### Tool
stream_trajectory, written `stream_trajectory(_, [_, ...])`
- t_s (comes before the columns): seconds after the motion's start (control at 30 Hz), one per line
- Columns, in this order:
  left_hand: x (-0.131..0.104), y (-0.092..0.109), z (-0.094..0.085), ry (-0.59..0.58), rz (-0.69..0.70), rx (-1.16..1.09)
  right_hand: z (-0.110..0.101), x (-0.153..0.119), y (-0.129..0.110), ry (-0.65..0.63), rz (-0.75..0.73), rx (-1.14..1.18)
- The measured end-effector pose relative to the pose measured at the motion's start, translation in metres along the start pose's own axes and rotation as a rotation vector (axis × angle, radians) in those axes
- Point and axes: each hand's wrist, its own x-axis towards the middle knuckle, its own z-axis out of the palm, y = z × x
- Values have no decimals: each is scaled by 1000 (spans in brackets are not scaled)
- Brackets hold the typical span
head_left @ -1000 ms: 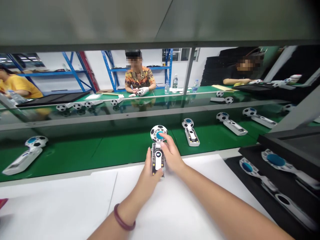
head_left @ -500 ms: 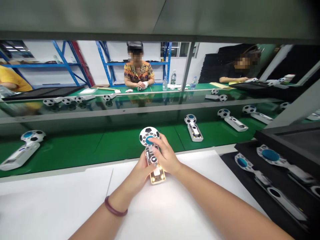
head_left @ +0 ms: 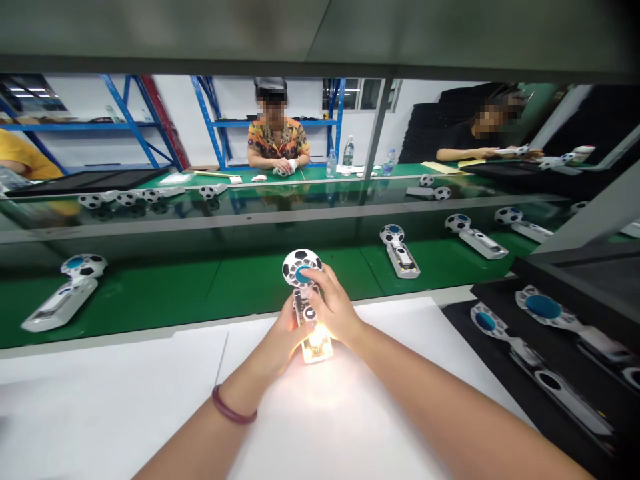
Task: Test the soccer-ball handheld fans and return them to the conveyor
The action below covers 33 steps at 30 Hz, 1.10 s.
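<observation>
Over the white work surface [head_left: 175, 400], both of my hands hold one device with a football-patterned head [head_left: 302, 269] and a pale handle. Bright warm light shines from the handle's lower part. My left hand [head_left: 280, 340] is wrapped round the handle's left side, its thumb across the front. From the right, my right hand [head_left: 336, 307] grips the upper handle, with fingertips on the blue disc of the head. The device is tilted, head end away from me.
Similar football-headed devices lie on the green belt, one at left [head_left: 63, 303], another right of centre [head_left: 403, 259]. A black tray [head_left: 500, 367] at right holds more. Across the belt, a person [head_left: 275, 143] sits among bottles [head_left: 348, 152]. A metal post stands at right.
The light from the held device has grown much brighter. Devices on the near belt have shifted right, those on the far strip slightly left. Both hands keep their hold.
</observation>
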Motion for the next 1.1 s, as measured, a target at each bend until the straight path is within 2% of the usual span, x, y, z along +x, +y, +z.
stream_trajectory(0.17, [-1, -1, -3, 18, -12, 17, 0, 0, -1, 7, -10, 19])
stream_trajectory(0.5, [2, -7, -11, -20, -21, 36, -2, 1, -3, 20, -12, 30])
stream_trajectory(0.8, [2, -8, -11, -10, -4, 58, -2, 1, -4, -19, 28, 45])
stream_trajectory(0.97, [1, -7, -9, 37, -11, 12, -2, 2, -2, -73, 45, 68])
stream_trajectory(1.1, [1, -9, -10, 36, -18, 7, 0, 3, -2, -39, 121, 196])
